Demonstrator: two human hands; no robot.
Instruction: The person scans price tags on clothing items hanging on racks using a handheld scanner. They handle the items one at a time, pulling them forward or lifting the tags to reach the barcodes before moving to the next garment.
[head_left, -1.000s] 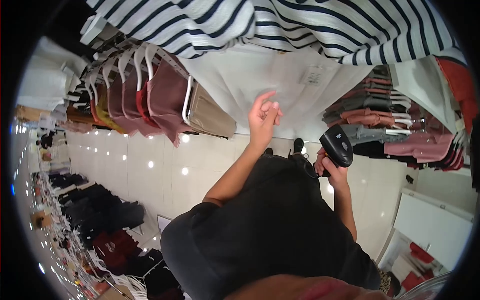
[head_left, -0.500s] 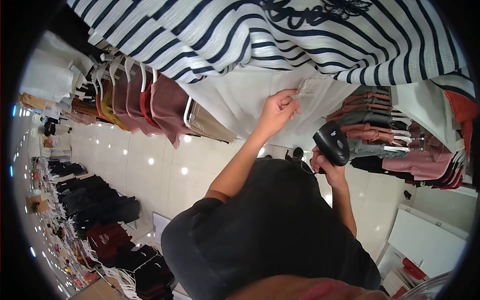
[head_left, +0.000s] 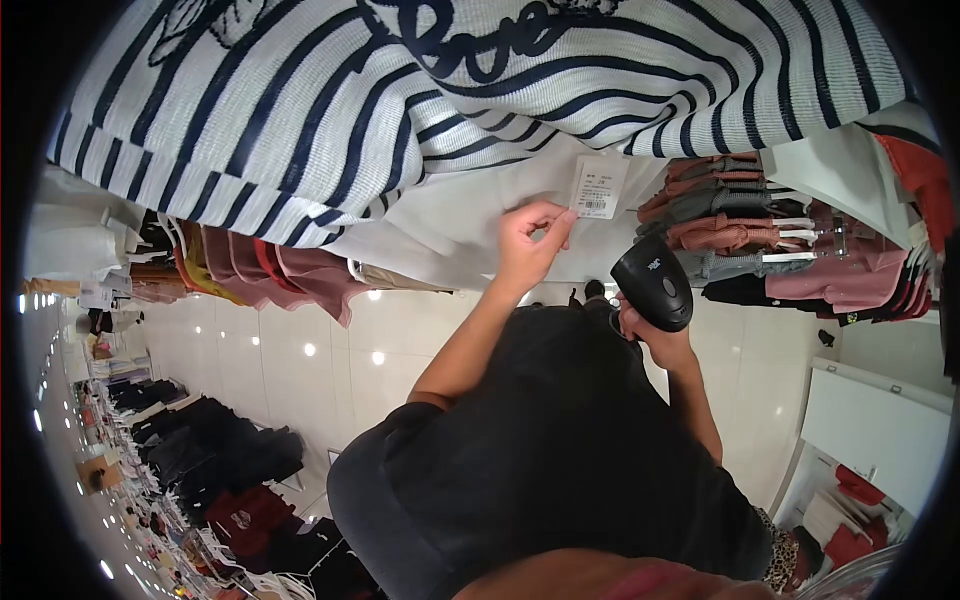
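Note:
A white price tag with printed lines and a barcode faces up, pinched at its lower left corner between the thumb and index finger of my left hand. It lies before white fabric under a navy-and-white striped knit top with dark lettering. To the right, my right hand is wrapped round the handle of a black barcode scanner. The scanner's head is just below and right of the tag, apart from it. My fingers partly hide the handle.
Folded pink and grey garments hang on white hangers at right. Pink and mustard clothes hang at left. Dark garments fill a rack farther off, over a shiny tiled floor. A white cabinet stands lower right.
The tag has turned flatter toward me and its print shows more clearly. My left hand has shifted slightly left and down. The striped top appears larger and reaches lower on the left.

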